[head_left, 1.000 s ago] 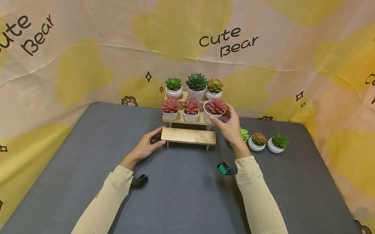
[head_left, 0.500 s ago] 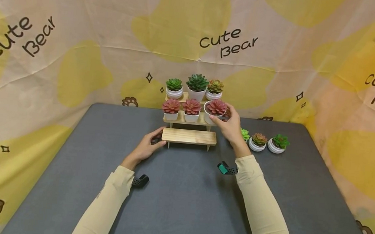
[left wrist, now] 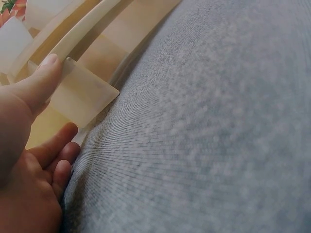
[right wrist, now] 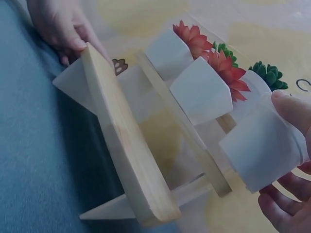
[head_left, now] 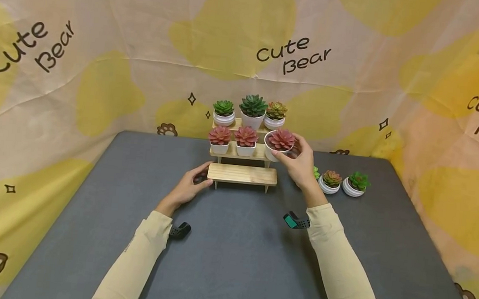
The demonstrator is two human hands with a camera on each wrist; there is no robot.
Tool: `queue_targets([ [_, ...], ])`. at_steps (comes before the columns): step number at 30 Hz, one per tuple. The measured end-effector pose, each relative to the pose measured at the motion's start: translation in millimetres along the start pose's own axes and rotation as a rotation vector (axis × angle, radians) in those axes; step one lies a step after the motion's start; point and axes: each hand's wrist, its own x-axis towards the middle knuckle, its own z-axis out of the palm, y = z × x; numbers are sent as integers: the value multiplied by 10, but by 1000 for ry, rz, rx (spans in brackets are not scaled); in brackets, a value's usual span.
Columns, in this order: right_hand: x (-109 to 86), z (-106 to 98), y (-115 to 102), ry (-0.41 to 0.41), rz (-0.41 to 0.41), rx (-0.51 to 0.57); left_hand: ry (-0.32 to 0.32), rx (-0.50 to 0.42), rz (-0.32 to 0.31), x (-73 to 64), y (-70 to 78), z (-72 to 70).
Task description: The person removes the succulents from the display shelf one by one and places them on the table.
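Note:
A three-tier wooden plant stand stands on the grey table. My left hand holds the left end of its lowest board; in the left wrist view the thumb presses the board's edge. My right hand grips a white round pot with a red succulent at the right end of the middle board. In the right wrist view this white pot is tilted by the board's end; contact with the board is unclear. Two smaller red succulents in white square pots sit on the middle board.
On the top board sit a green succulent, a larger dark green succulent and a yellowish one. Right of the stand, a brownish succulent and a green one stand on the table, beside another partly hidden by my right arm.
My right hand has shifted slightly right with the red succulent's pot, away from the neighbouring square pot. The left hand stays at the lowest board's end.

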Motion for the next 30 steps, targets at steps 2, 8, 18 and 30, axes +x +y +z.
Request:
queue_targets([
  [2, -44, -21, -49, -2, 3, -8, -5, 0, -3, 3, -1, 3],
  [8, -224, -89, -330, -17, 0, -98, -3, -10, 0, 9, -5, 17],
  [18, -269, -207, -108, -3, -23, -111, 6, 2, 7, 13, -17, -7],
  [30, -361, -311, 41, -22, -35, -157, -8, 3, -1, 25, -16, -6],
])
